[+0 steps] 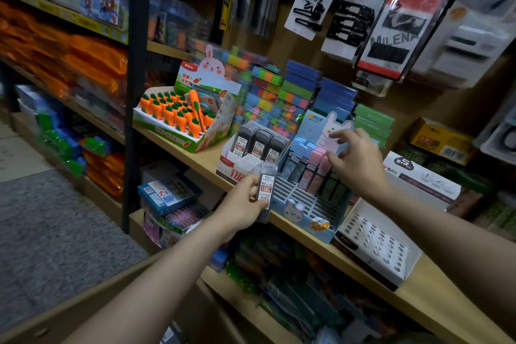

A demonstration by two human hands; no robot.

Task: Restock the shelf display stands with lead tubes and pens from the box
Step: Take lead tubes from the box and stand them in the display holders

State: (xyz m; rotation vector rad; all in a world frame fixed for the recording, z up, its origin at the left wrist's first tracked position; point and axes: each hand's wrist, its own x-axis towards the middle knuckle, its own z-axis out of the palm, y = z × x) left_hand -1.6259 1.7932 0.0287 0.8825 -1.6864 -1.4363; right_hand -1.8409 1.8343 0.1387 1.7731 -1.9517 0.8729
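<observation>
holding: my left hand (245,198) grips a stack of grey lead tubes (266,187), thumb over the white label, fingers curled behind
tubes: upright, just in front of the white stand (237,167) at the shelf edge, touching only my hand as far as i can see
white stand: on the wooden shelf (418,296); back row carries three dark tube packs (259,142) standing side by side, front pockets look bare
right hand: my right hand (354,159) hovers over the blue stand (307,212), fingers loosely bent, thumb and forefinger near the pink tubes (318,167); i cannot tell if they pinch one or just touch
blue stand: bunny card at the back, blue, pink and green tubes upright in the rear slots, front slots show bare dividers
right of it: a white tray (377,237) with rows of round holes, touching the blue stand's corner
left of it: a carrot box (181,117) full of orange carrot erasers, just beside the white stand
above: carded hair clips (310,8) hang from hooks, blurred
</observation>
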